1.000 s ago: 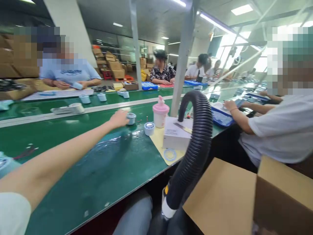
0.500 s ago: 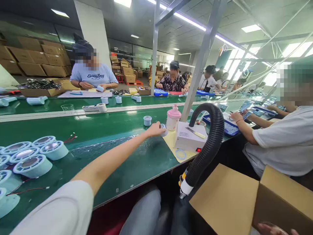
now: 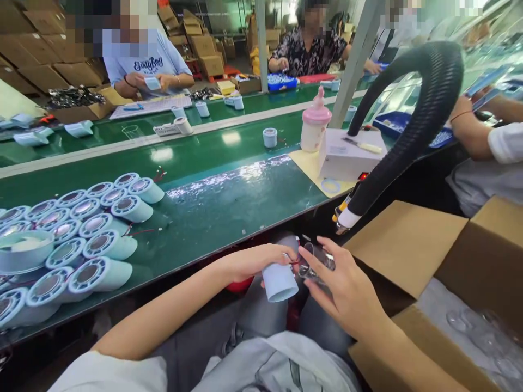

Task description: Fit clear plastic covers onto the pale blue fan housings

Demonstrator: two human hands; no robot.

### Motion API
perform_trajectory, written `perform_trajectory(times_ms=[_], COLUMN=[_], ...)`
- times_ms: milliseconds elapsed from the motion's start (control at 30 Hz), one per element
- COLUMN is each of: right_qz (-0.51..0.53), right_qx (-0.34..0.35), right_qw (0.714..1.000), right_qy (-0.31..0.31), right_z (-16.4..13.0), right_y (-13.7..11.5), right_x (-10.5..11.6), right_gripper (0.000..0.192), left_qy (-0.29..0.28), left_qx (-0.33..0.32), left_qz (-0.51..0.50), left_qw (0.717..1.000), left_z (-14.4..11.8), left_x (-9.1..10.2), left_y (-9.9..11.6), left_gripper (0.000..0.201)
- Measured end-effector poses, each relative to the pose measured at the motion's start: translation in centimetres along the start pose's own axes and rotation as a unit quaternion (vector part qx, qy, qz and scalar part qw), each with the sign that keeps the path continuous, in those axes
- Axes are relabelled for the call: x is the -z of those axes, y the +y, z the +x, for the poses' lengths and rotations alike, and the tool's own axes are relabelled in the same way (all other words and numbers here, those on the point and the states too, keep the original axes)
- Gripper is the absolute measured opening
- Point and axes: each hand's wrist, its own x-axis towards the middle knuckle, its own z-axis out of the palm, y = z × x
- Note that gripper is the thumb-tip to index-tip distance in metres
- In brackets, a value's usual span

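Note:
Above my lap, my left hand [image 3: 275,260] is closed around a light blue cylindrical housing [image 3: 280,284], its wide end tilted down toward me. Red wire shows by the fingers of that hand. My right hand [image 3: 341,283] holds a clear plastic cup [image 3: 315,262] between thumb and fingers, close beside the housing. Whether the two parts touch I cannot tell. Many similar blue housings [image 3: 98,224] with round dark or shiny discs stand grouped on the green bench at the left, some with red wires.
An open carton [image 3: 408,245] with clear plastic parts stands at my right. A black flexible hose [image 3: 443,103] arches from a white box [image 3: 347,155] beside a pink-lidded bottle [image 3: 314,128]. One blue housing [image 3: 269,138] sits on the green belt [image 3: 212,149]. Co-workers sit opposite and at the right.
My left hand has come back from the far bench to my lap with a blue housing. My right hand has left the carton, now holding a clear cup. The view has tilted down.

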Motion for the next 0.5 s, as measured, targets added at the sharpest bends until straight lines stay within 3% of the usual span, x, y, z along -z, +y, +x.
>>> perform_trajectory(times_ms=[67, 167, 267, 333, 500], right_qz=[-0.038, -0.039, 0.088, 0.208, 0.373], right_qx=[0.001, -0.005, -0.048, -0.095, -0.212], right_qw=[0.999, 0.997, 0.985, 0.959, 0.896], right_qy=[-0.017, -0.063, -0.137, -0.166, -0.118], right_z=[0.4, 0.2, -0.2, -0.4, -0.4], right_y=[-0.3, 0.0, 0.5, 0.7, 0.3], right_x=[0.1, 0.2, 0.2, 0.3, 0.7], right_gripper=[0.047, 0.027, 0.009, 0.003, 0.025], left_qy=[-0.017, -0.008, 0.033, 0.075, 0.130], left_qx=[0.001, -0.015, -0.067, -0.123, -0.209], left_qz=[0.050, 0.113, 0.166, 0.211, 0.246], left_qw=[0.999, 0.993, 0.983, 0.967, 0.938], left_z=[-0.4, -0.8, -1.1, -1.4, -1.6], left_x=[-0.5, -0.7, -0.9, -1.1, -1.1], left_y=[-0.1, -0.2, -0.5, -0.8, -2.4], left_gripper=[0.015, 0.016, 0.015, 0.017, 0.058])
